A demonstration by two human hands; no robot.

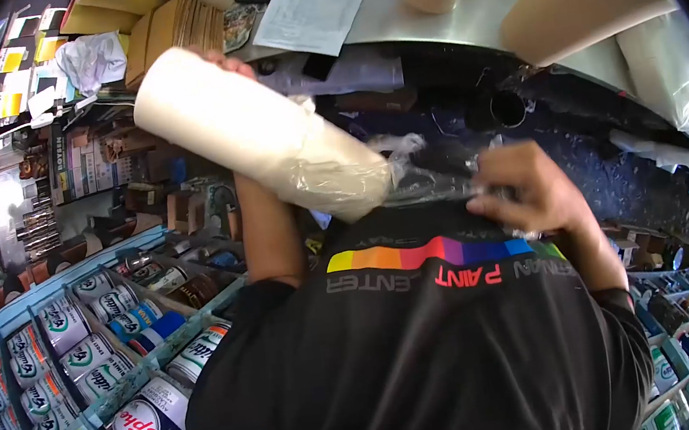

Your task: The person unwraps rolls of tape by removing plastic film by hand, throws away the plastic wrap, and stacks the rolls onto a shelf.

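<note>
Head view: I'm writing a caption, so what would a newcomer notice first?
Probably the big cream cylinder, upper left of centre, its lower end in clear plastic. Next, the rainbow stripe across the black shirt near centre, then the rows of cans at lower left.

The left arm reaches forward from the torso [413, 353], its bare left forearm [270, 237] running almost straight out before its upper part and wrist pass out of sight. Of the left hand [231, 61] only some fingers and knuckles show, near the left end of the bench's [381, 26] front edge; they are bent in a grip, the palm and thumb hidden.

The right arm bends at the elbow, and the right forearm [599, 252] slants forward and inward. The right hand [526, 188] stands in front of the chest, on the near side of the bench's front edge — fingers curled, pointing leftward, the thumb on the chest side, closed in a pinch. The two hands are well apart — the left farther forward.
</note>
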